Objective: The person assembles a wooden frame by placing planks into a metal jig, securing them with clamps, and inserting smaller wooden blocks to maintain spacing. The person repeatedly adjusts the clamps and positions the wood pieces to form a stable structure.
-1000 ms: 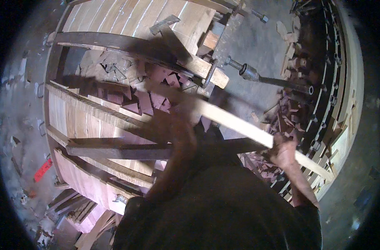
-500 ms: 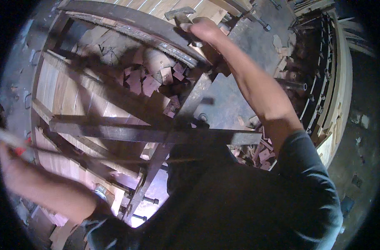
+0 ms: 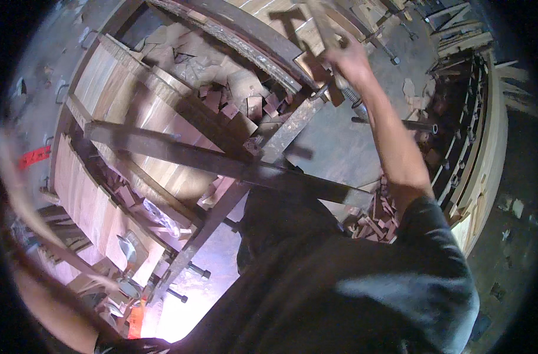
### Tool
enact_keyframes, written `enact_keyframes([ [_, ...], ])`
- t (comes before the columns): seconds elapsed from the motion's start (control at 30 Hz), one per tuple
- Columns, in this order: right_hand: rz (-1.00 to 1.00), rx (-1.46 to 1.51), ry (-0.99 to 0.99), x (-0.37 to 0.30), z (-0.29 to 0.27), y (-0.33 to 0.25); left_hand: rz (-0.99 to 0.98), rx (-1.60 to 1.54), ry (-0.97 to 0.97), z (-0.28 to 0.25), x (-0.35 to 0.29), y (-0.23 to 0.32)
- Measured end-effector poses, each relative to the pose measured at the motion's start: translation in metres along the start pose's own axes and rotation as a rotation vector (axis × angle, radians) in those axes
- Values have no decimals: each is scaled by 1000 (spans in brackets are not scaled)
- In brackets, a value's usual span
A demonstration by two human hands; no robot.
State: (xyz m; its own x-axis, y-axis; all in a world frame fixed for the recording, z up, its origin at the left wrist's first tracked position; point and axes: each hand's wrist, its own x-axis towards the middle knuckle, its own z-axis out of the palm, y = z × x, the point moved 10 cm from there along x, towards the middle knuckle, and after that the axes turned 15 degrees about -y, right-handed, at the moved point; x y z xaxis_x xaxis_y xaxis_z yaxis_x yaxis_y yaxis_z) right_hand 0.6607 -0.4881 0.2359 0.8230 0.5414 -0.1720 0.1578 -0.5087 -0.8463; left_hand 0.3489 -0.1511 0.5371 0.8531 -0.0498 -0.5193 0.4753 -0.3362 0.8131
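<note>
My right hand [image 3: 348, 59] is closed round a hammer [image 3: 323, 26] at the top of the view. The hammer is raised above the far corner of a dark metal frame [image 3: 295, 127], and its shadow falls on pale boards. Beneath this hand are a wooden block [image 3: 316, 66] and a coiled spring on a bolt [image 3: 350, 94]. At the far left rim my left hand [image 3: 8, 153] is smeared and partly cut off. It seems closed on a long thin wooden strip [image 3: 36, 221], which slants down toward the near left corner of the frame.
Jointed wood panels [image 3: 121, 88] lie in the frame, crossed by a steel bar [image 3: 221, 162]. Offcuts [image 3: 245, 97] are heaped between them, with more scraps [image 3: 372, 224] beside my body. Bolts [image 3: 198, 271] stick out near me. A rack with a chain [image 3: 458, 130] stands at the right.
My right hand has lifted the hammer away from the boards. The strip in my left hand has swung from lying across the frame to slanting down along the left. The view has shifted.
</note>
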Motion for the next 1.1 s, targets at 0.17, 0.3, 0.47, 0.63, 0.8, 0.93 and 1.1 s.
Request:
enact_keyframes([
  [0.17,167,366,9,-162,7,28,-559,-241,-277,159,110,-172],
  [0.3,345,274,103,-248,28,72,-339,-451,-398,233,146,-249],
  [0.47,398,259,114,-314,33,129,-500,-202,-400,245,110,-294],
  [0.63,385,96,10,-293,35,125,-613,-137,-428,250,113,-297],
  [0.8,-110,152,249,-252,-27,-13,-636,-73,-395,242,118,-281],
  [0.93,-435,-64,401,-258,-42,-86,-509,-143,-503,244,127,-274],
  [1.1,344,-550,-541,-226,121,106,-558,-114,-483,244,129,-313],
])
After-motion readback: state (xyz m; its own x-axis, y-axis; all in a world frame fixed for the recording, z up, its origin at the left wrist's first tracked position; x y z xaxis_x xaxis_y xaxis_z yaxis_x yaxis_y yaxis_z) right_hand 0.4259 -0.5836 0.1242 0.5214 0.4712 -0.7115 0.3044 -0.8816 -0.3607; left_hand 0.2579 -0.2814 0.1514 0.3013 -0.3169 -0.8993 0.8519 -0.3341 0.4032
